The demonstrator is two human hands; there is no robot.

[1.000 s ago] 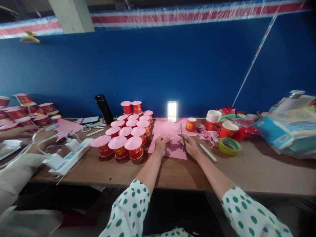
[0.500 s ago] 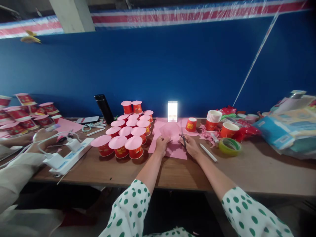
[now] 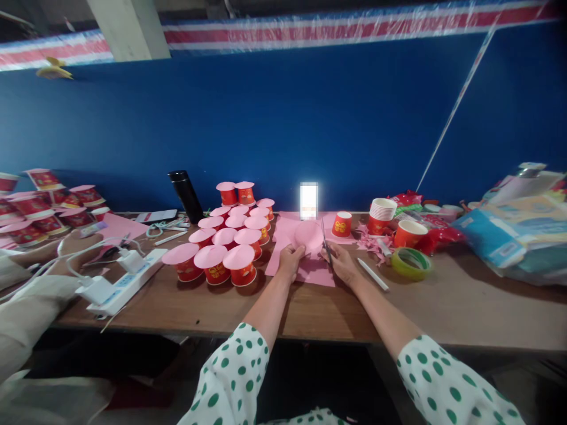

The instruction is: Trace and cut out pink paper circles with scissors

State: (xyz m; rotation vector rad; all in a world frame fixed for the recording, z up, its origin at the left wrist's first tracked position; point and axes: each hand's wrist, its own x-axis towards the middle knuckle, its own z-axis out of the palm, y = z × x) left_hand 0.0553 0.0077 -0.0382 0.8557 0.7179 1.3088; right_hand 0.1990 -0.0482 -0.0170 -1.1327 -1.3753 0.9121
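Note:
My left hand (image 3: 290,261) pinches the lower left edge of a round pink paper disc (image 3: 309,235). In my right hand (image 3: 342,263) is a pair of scissors (image 3: 326,245), its blades pointing away from me along the disc's right edge. Whether the blades touch the paper I cannot tell. Beneath both lie pink paper sheets (image 3: 277,260) on the brown table. A red paper cup (image 3: 341,225) stands upright just beyond my right hand. To the left, several upside-down red cups (image 3: 243,276) carry pink paper discs (image 3: 211,257) on top.
A lit phone (image 3: 309,200) leans at the back. On the right are pink scraps (image 3: 374,243), stacked cups (image 3: 382,215), a white pen (image 3: 372,274), green tape (image 3: 411,263) and a blue package (image 3: 509,230). Leftward are a power strip (image 3: 126,286), a black flask (image 3: 185,196) and another person's hand (image 3: 80,248).
The pink disc between my hands now shows a rounder, more face-on outline. My hands stay in nearly the same place. The other person's hand on the left has shifted slightly.

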